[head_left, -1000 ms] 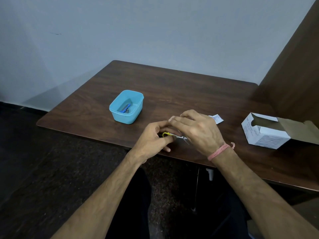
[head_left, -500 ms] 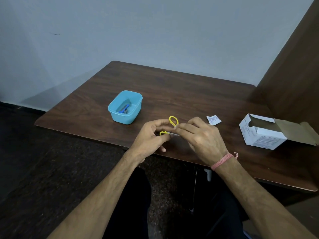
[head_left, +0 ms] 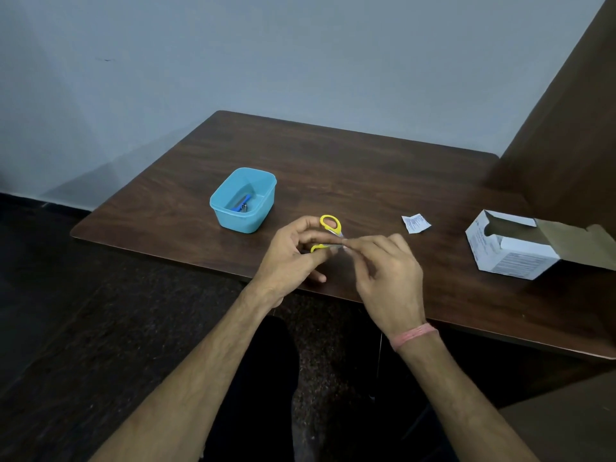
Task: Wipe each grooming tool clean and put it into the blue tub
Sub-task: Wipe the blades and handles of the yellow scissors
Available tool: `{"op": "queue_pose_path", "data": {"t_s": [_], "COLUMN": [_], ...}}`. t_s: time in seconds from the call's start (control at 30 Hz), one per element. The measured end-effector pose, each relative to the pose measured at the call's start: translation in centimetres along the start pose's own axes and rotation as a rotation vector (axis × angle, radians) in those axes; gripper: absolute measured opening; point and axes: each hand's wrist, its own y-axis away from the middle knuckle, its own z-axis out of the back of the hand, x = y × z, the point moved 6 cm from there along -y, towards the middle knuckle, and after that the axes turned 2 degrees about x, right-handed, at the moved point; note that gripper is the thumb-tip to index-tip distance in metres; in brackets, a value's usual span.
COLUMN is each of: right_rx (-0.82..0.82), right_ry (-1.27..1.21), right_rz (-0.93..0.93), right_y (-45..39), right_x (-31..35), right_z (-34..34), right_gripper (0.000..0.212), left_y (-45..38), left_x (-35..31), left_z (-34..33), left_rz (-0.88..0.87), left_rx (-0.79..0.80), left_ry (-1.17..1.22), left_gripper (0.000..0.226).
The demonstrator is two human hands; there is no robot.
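Left hand [head_left: 293, 253] grips scissors [head_left: 328, 233] by the yellow loops; right hand [head_left: 383, 261] pinches the blades. Likely light, stiff, slick steel: hold the loops, mind the points.

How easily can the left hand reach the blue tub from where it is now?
Probably easily: the left hand, holding the scissors, is just beside the tub, with only bare table between them.

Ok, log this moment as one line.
step: wiping scissors | left hand: holds yellow handles | right hand: pinches blade end | blue tub: holds earlier tools | scissors not yet in tub
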Motion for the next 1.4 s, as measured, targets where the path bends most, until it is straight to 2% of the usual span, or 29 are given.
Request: {"op": "queue_pose_path", "data": {"t_s": [0.3, 0.47, 0.6, 0.73, 0.9, 1.0, 1.17, 1.27, 1.4], "right_rx": [-0.043, -0.020, -0.066, 0.017, -0.013, 0.034, -0.032, -0.016, -0.068], "right_ry": [-0.050, -0.103, -0.124, -0.156, -0.137, -0.124, -0.120, -0.136, -0.170], "right_rz": [-0.231, -0.199, -0.341, -0.254, -0.345, -0.238, -0.291, -0.215, -0.311], "right_y": [0.5, 0.2, 0.1, -0.3, -0.4, -0.7, -0.7, -0.7, -1.1], "right_x": [-0.6, 0.7, -0.9, 1.0, 0.2, 1.6, 0.9, 2.1, 1.4], "right_z": [-1.3, -2.0, -1.7, -2.6, -2.6, -2.9, -2.8, -3.1, -2.9], "right_gripper": [0.011, 0.014, 0.012, 0.018, 0.015, 0.016, 0.013, 0.014, 0.014], "left_y": [0.0, -0.1, 0.0, -0.1, -0.2, -0.2, -0.2, -0.2, 0.0], "left_x": [0.2, 0.1, 0.0, 0.0, 0.1, 0.0, 0.0, -0.1, -0.1], "left_z": [0.4, 0.7, 0.6, 0.6, 0.6, 0.7, 0.9, 0.9, 1.2], "left_rz": [0.030, 0.023, 0.020, 0.000, 0.002, 0.013, 0.017, 0.015, 0.009], "left_rx": [0.030, 0.016, 0.016, 0.024, 0.037, 0.041, 0.017, 0.003, -0.052], "left_ry": [0.094, 0.123, 0.127, 0.110, 0.108, 0.125, 0.134, 0.163, 0.197], "left_gripper": [0.033, 0.032, 0.034, 0.033, 0.032, 0.031, 0.031, 0.030, 0.027]}}
